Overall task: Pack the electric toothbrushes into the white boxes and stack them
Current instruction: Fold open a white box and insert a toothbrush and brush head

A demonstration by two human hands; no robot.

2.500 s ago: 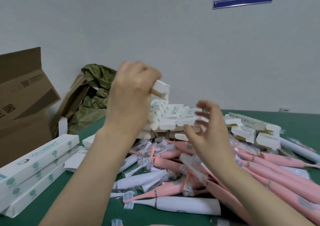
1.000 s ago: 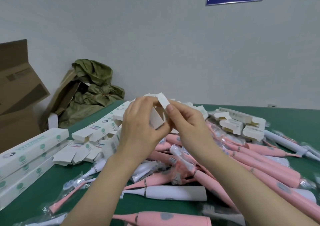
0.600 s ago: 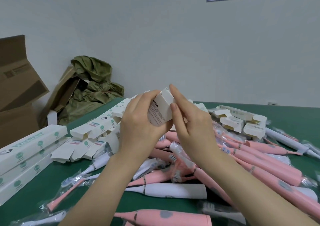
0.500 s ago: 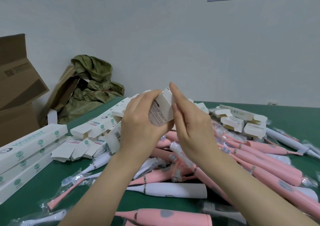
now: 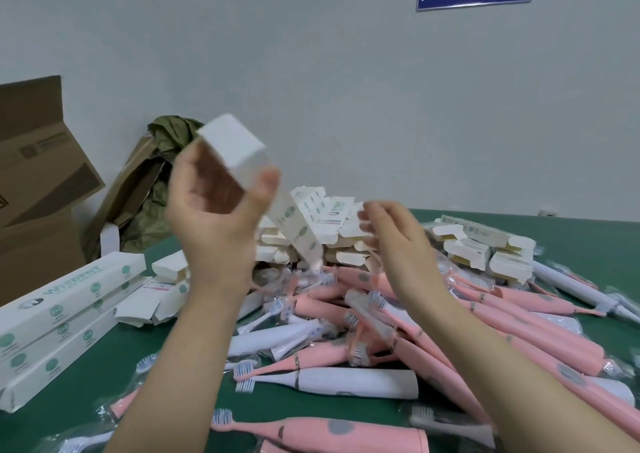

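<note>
Left grip (image 5: 218,217): thumb and fingers curled round 1 white box (image 5: 232,144), raised above the desk (image 5: 595,241) (contents not visible; blurred).
Right grip (image 5: 391,241): fingers loosely bent, holding nothing, near the far pile of open boxes (image 5: 339,217).
Left, near: small stack of closed boxes (image 5: 69,296).
Centre to right: heap of loose toothbrushes (image 5: 519,328), pink and white.
Progress, judged: early; most packing remains.

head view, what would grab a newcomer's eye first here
The left hand holds a blurred white box up in mid-air, left of centre, with the right hand open and empty beside it. Below them, a big heap of pink and white toothbrushes sprawls over the green table, and closed white boxes sit stacked at the left edge.
</note>
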